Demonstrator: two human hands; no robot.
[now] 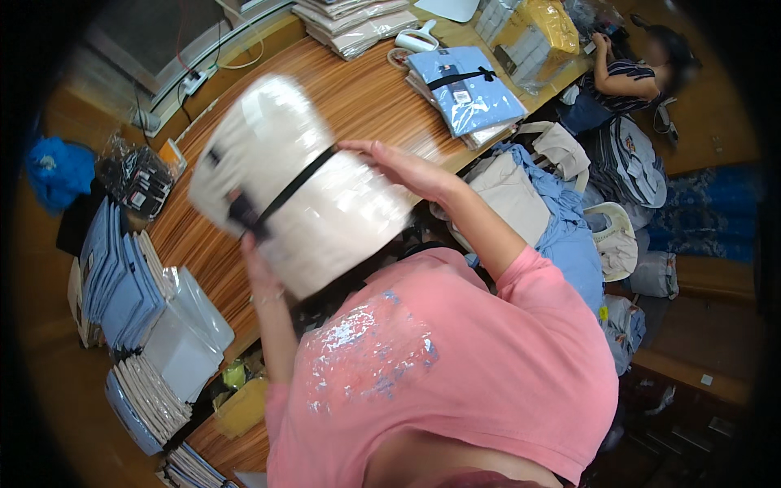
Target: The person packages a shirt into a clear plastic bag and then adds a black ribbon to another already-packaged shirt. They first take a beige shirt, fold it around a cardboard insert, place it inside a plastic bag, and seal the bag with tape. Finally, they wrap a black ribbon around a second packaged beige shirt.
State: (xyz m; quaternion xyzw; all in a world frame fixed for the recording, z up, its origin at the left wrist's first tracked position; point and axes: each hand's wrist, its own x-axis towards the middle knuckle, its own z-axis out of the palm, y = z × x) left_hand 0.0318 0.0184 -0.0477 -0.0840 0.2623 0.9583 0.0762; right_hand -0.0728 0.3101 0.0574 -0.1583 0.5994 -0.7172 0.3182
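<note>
Tilted over the wooden table is a folded cream cloth pack (329, 203), glossy like clear plastic and slightly blurred. A black strap runs across its middle, and a dark label shows near the strap's lower end. My left hand (260, 272) grips the pack's near left edge, its fingers partly hidden by the pack. On the far right side, my right hand (399, 167) presses its fingers along the edge by the strap's upper end. Right of the pack lies a light blue folded cloth pack (472, 106) with a similar black strap, on top of other packs.
Packaged cream cloths (358, 24) and a white-handled tool (417, 37) sit at the table's far side. Blue folded packs (122, 276) line the left. Loose blue and cream cloth (521, 195) is heaped at the right. Another person (622, 81) sits at the far right.
</note>
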